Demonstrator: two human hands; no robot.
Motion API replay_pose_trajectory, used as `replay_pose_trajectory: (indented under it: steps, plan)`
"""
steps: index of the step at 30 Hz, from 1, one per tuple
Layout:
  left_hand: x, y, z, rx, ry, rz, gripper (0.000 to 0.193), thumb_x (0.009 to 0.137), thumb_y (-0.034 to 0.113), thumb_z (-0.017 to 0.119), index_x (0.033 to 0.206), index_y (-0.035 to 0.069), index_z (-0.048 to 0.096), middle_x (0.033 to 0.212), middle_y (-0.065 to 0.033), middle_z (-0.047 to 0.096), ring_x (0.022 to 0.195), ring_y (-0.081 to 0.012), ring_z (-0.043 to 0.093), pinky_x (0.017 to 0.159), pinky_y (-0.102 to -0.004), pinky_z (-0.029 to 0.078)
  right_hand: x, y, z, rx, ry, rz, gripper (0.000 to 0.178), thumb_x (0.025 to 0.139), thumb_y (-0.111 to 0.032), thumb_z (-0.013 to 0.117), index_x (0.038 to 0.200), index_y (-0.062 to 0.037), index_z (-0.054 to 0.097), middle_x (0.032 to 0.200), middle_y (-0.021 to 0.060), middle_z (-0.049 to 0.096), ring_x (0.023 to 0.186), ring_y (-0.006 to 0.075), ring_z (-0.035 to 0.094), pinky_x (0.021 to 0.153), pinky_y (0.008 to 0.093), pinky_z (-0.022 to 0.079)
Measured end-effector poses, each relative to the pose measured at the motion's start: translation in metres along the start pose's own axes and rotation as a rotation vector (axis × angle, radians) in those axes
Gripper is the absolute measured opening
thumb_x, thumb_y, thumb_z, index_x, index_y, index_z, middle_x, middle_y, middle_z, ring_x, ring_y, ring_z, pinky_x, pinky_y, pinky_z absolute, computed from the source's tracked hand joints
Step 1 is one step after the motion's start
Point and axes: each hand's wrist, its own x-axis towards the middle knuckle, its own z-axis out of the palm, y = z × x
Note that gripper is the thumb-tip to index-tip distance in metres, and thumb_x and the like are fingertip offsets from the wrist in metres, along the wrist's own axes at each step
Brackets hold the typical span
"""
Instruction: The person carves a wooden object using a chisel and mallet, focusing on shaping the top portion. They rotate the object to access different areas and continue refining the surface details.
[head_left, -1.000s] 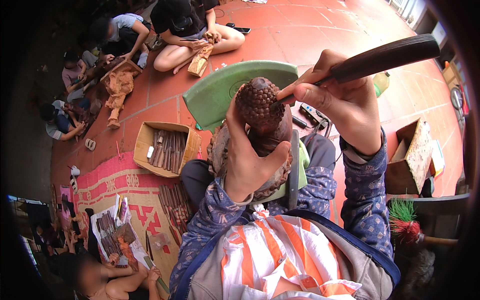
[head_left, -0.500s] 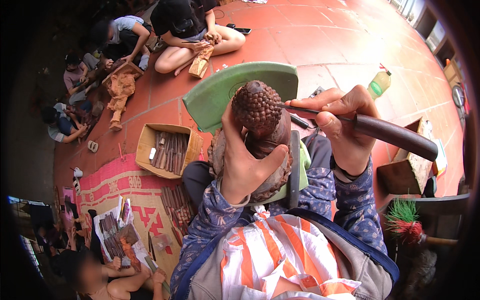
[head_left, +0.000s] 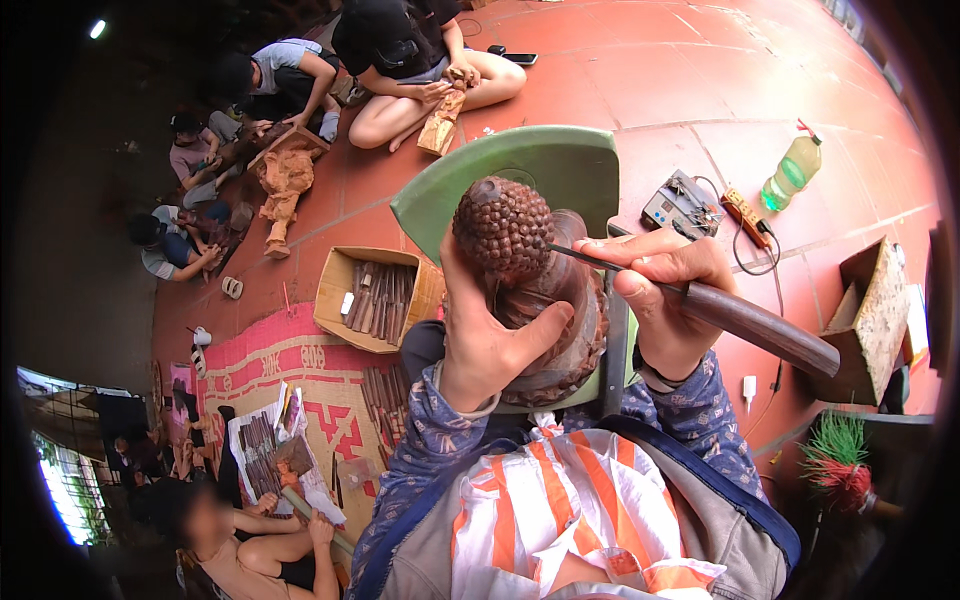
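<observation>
A dark brown carved wooden statue (head_left: 503, 235), its head covered in small round curls, leans in front of me over a green plastic chair (head_left: 430, 205). My left hand (head_left: 485, 345) grips it around the neck and shoulder, thumb laid across the front. A wood-carving chisel (head_left: 765, 325) with a long dark wooden handle is in my right hand (head_left: 675, 295), pinched along its thin metal shank by thumb and fingers. The chisel's tip meets the right side of the curls. The statue's lower part is partly hidden by my left hand and forearm.
Left of the chair stands a cardboard box (head_left: 335, 290) of carving tools; more chisels (head_left: 385, 400) lie on a patterned mat (head_left: 250, 355). On the right are an electrical box (head_left: 683, 205), a power strip (head_left: 745, 215), a green-tinted bottle (head_left: 793, 172) and a wooden box (head_left: 865, 315). Several people carve nearby.
My view has turned, so the surroundings sit farther right and the electrical box shows fully. The chisel tip is slightly lower on the curls. Both hands keep their grips.
</observation>
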Motion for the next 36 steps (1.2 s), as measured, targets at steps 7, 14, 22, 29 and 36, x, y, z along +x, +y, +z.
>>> replay_pose_trajectory:
  steps: [7,14,22,29,36]
  plan:
    - [-0.008,0.030,-0.016,0.604,0.242,0.593,0.035,0.074,0.026,0.081,0.104,0.017,0.066,0.125,-0.0094,0.041,0.125,-0.0311,0.039,0.107,-0.0492,0.034,-0.007,-0.011,0.000,0.027,-0.073,0.085,0.022,0.073,0.003,0.076,0.080,-0.0009,0.056,0.086,0.0211,0.070,0.079,0.0280,0.071,0.068,0.0332,0.057]
    - [-0.017,0.035,-0.008,0.885,0.264,0.602,0.017,0.075,0.031,0.077,0.087,0.023,0.067,0.104,-0.0020,0.047,0.105,-0.0238,0.046,0.103,-0.0490,0.038,-0.013,-0.022,0.004,0.142,-0.118,0.267,0.020,0.073,0.003,0.076,0.085,0.0007,0.060,0.088,0.0176,0.071,0.080,0.0234,0.071,0.069,0.0302,0.056]
    - [0.003,0.031,-0.014,0.713,0.331,0.656,0.027,0.083,0.039,0.070,0.083,0.013,0.061,0.105,-0.0084,0.046,0.110,-0.0239,0.048,0.105,-0.0501,0.036,-0.009,-0.039,-0.018,0.336,-0.278,0.356,0.030,0.083,-0.021,0.068,0.096,0.0060,0.065,0.111,0.0306,0.062,0.099,0.0333,0.066,0.086,0.0382,0.052]
    - [0.040,0.030,-0.002,0.038,0.164,0.230,0.135,0.042,0.059,0.084,0.144,0.003,0.018,0.136,-0.0186,0.039,0.128,-0.0297,0.039,0.107,-0.0423,0.033,-0.007,-0.037,-0.007,-0.026,-0.344,0.069,0.035,0.089,-0.034,0.063,0.082,0.0001,0.064,0.121,0.0397,0.051,0.111,0.0443,0.059,0.091,0.0456,0.048]
    - [0.045,0.027,0.000,-0.050,0.069,0.101,0.110,0.053,0.052,0.085,0.137,0.002,0.034,0.127,-0.0129,0.048,0.113,-0.0200,0.052,0.100,-0.0331,0.041,0.012,-0.056,0.001,-0.287,-0.428,0.078,0.028,0.084,-0.027,0.068,0.076,-0.0009,0.061,0.119,0.0358,0.055,0.101,0.0414,0.064,0.084,0.0399,0.050]
